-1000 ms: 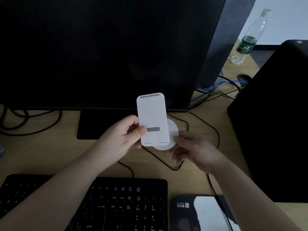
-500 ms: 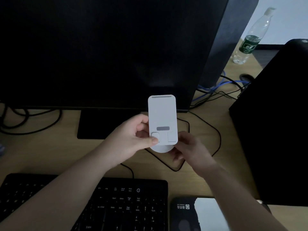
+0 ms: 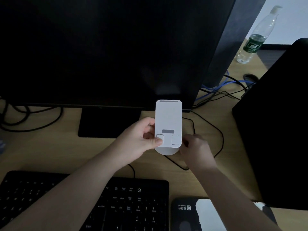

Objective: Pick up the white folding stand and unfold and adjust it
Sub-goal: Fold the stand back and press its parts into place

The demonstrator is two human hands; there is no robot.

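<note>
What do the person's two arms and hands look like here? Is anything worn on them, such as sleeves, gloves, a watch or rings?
Both forearms are bare as far as the picture shows them: no sleeve comes into view. The left hand and the right hand wear no gloves. No watch or bracelet shows on either wrist, and no ring can be seen, though the dim light hides fine details.

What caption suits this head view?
Both hands, left and right, hold the white folding stand upright before a dark monitor.
</note>
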